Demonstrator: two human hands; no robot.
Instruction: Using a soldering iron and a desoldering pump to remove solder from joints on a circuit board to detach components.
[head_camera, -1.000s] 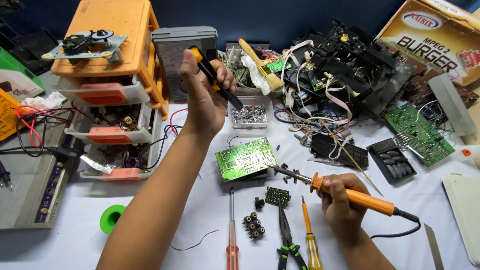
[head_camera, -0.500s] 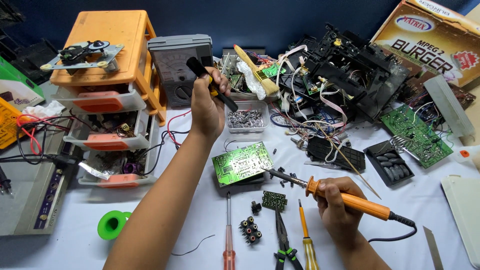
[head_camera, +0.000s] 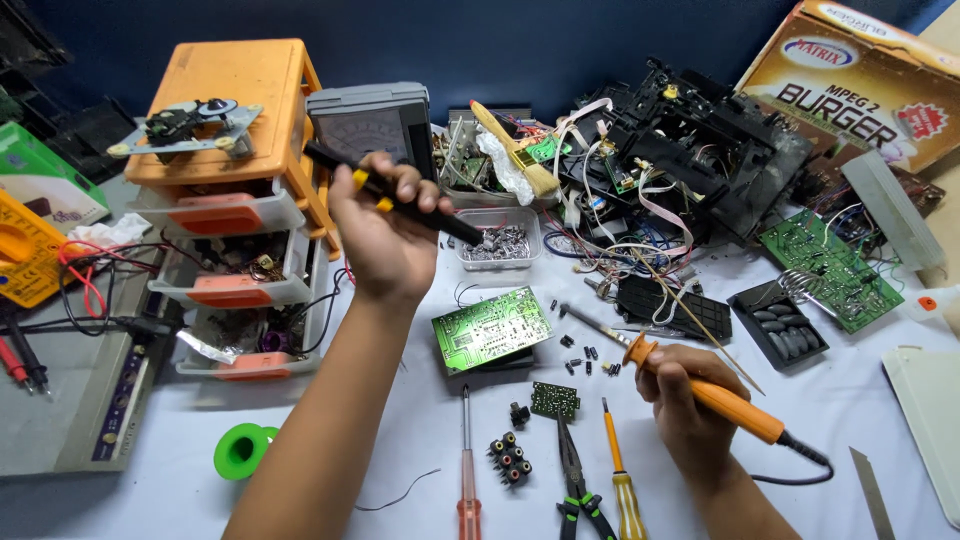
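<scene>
Soldering iron (head_camera: 700, 390) with an orange handle sits in the right hand (head_camera: 685, 400) near the front edge of the desk (head_camera: 880, 400), its metal tip (head_camera: 590, 322) pointing left and back toward the green circuit board (head_camera: 492, 328) that lies flat at the middle of the desk. The right fingers are wrapped closed around the handle just behind the collar; the tip is near the board's right edge but apart from it, and hangs over a scatter of small black components (head_camera: 585, 352). The left hand (head_camera: 385, 235) is raised well above the desk, its fingers closed around a black tool with yellow marks (head_camera: 395, 195), held slanting, its lower end over the clear plastic tray of small parts (head_camera: 497, 243). What kind of tool it is I cannot tell for certain.

To do this well, judging from how things lie, the tip should be kept away from the white cloth and the loose wires (head_camera: 620, 240) behind it, and the cord (head_camera: 800, 470) trailing off the handle toward the front right corner should stay free of the pliers (head_camera: 578, 480) and yellow-handled screwdriver (head_camera: 620, 475) beside the wrist. The board rests on a dark block and may shift, so a steadying touch from the raised hand would likely help before heat is applied. A wrist rested on the desk would give a surer aim.
</scene>
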